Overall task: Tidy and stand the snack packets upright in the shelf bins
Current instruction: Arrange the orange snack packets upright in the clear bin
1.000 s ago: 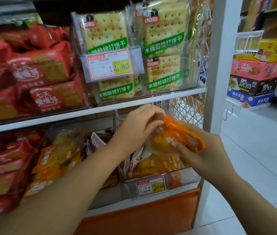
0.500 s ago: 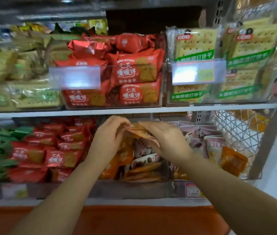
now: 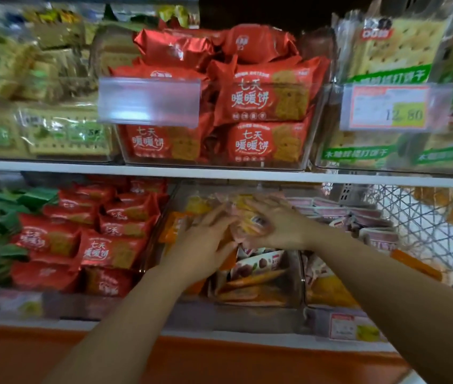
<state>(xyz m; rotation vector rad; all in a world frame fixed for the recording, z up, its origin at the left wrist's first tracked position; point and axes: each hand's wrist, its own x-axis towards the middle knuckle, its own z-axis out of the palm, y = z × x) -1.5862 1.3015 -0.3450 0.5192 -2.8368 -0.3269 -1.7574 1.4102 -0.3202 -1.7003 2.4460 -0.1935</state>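
While the middle bin (image 3: 298, 281) lies jumbled, right hand (image 3: 280, 227) grips one orange packet (image 3: 250, 223), left hand (image 3: 206, 241) flat against it: tidying unfinished.

- The upper shelf (image 3: 247, 174) carried a clear bin of red biscuit packets (image 3: 219, 164).
- Left of that red bin sat a bin of yellow-green crackers (image 3: 53, 157); right of it, a bin of green-banded crackers (image 3: 372, 166).
- Below the red bin, the lower shelf (image 3: 247, 338) held a clear bin of orange packets (image 3: 261, 304).
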